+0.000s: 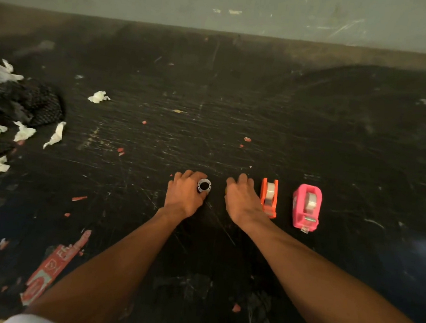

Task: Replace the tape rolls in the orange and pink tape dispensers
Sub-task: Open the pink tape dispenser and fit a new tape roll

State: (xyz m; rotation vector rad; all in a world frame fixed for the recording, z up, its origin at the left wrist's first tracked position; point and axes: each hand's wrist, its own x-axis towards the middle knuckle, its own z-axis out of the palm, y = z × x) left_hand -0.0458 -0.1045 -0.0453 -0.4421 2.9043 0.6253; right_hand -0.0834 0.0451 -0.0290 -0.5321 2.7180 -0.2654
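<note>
A small grey tape roll core [204, 185] with a dark hole stands on the black table, and my left hand [186, 193] curls around it from the left. Just right of that, my right hand [241, 197] rests palm down on the table with bent fingers; whether it covers anything I cannot tell. The orange tape dispenser [268, 197] sits right beside my right hand, a clear tape roll in it. Farther right, the pink tape dispenser [306, 207] also carries a clear roll.
The scratched black table [237, 112] ends at a grey wall behind. A dark knitted cloth [31, 104] and torn white paper scraps [54, 134] lie at the left edge. A red torn label [53, 268] is stuck near the front left.
</note>
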